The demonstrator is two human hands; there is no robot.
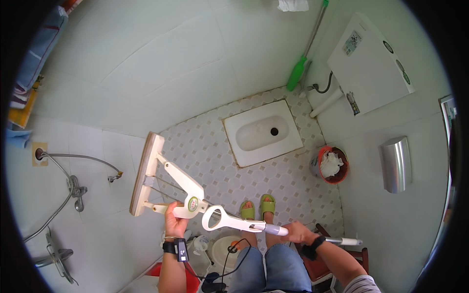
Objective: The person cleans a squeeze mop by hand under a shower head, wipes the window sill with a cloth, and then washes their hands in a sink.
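Note:
A white plastic sponge mop lies slanted across the view, its long foam head at the left and its metal handle running to the right. Around the lower arm of the mop's frame, close to the head, my left hand is closed. My right hand grips the handle just beyond its grey and white sleeve. Between my hands sits the ring-shaped pull lever of the mop. Both wrists wear black bands, and a cable hangs from a small device at the left one.
A white squat toilet is set in the patterned tile floor. Right of it stands a red-rimmed waste bin. A green-ended long-handled tool leans in the corner. Behind my right arm is a brown chair; basins and a hose fitting are at left.

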